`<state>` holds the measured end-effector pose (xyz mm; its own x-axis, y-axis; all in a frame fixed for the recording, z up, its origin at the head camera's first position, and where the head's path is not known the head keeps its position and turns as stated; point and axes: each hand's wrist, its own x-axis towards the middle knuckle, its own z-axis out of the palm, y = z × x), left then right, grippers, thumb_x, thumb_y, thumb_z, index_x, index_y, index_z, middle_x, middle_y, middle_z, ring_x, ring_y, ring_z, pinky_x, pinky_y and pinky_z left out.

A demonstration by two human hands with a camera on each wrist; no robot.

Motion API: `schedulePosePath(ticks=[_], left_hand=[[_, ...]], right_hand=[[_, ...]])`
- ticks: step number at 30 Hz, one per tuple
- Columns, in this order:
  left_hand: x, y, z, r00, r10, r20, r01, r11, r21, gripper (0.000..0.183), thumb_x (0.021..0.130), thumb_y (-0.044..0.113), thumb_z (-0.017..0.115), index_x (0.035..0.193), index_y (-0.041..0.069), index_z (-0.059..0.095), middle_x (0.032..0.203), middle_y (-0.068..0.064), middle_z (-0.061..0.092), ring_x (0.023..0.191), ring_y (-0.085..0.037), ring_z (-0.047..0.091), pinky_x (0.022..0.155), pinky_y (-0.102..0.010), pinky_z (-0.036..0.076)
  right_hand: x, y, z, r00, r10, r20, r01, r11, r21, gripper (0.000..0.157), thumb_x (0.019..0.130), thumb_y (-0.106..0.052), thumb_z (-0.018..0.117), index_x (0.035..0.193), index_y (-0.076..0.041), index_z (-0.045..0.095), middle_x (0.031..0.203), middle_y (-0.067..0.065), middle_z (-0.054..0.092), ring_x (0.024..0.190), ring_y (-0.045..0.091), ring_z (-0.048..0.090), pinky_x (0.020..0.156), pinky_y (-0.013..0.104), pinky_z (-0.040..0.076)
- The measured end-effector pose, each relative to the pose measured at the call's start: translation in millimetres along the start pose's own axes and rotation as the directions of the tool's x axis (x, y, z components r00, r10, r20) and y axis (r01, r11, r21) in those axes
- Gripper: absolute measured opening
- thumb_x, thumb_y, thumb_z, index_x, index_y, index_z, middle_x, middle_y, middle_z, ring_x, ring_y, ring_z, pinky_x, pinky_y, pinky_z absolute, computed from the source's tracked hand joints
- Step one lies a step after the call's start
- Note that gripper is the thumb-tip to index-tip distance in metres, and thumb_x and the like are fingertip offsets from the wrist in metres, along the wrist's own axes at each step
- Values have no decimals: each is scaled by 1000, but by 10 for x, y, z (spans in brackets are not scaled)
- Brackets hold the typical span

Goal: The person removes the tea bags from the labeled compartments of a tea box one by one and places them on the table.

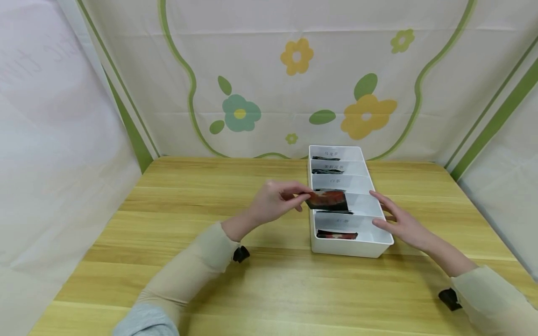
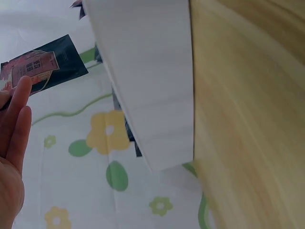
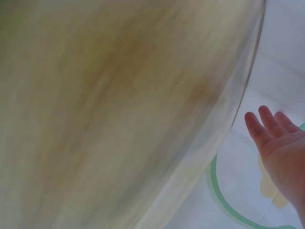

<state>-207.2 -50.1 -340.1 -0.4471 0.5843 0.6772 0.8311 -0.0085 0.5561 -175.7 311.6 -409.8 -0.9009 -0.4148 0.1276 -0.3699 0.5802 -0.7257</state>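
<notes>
Left hand (image 1: 279,200) pinches a dark, reddish sachet (image 1: 328,200) over a white divided box (image 1: 346,248).
The sachet is by the box's left edge, seemingly above the second compartment from the near end; the box stands toward the table's (image 1: 260,294) far edge. The right hand (image 1: 401,226), fingers loosely spread, is at the box's right rim. Thin-looking, the sachet is probably light, bendable and slick, best pinched at one end.

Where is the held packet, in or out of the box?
Out: the left grip pinches the packet, and the left wrist view shows a gap between it and the box.
</notes>
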Motion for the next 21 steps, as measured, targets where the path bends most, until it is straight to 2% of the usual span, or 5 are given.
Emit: schedulePosePath(ticks=[7,12,16,21], left_hand=[[-121,-9,-326,996,-25,-81,29,999,43,15,86,-7,69,99,-3,73,87,-11,73,60,-8,66,47,-23,49],[-295,-40,-597,987,-99,-129,114,988,108,16,87,-5,69,101,0,73,87,-9,73,61,-10,67,52,-26,53],[-433,-49,-805,972,-179,-150,204,963,174,15,88,-2,69,102,3,74,88,-6,73,65,-12,68,55,-27,54],[-583,-66,-1036,955,-249,-162,286,919,272,14,89,0,69,102,4,73,88,-5,72,67,-16,68,57,-27,54]], right_hand=[[0,8,11,1000,-4,-3,4,1000,4,71,97,-12,60,156,-13,20,153,27,24,128,51,37,87,12,38],[1,3,13,1000,-19,-7,19,1000,8,72,97,-11,60,156,-12,19,153,26,24,127,51,37,87,11,38],[1,0,20,999,-32,-15,32,999,15,71,96,-9,60,156,-12,21,152,27,25,127,52,37,87,11,38],[2,-4,23,999,-34,-15,34,999,16,72,96,-8,60,156,-11,21,153,26,25,127,52,37,87,11,38]])
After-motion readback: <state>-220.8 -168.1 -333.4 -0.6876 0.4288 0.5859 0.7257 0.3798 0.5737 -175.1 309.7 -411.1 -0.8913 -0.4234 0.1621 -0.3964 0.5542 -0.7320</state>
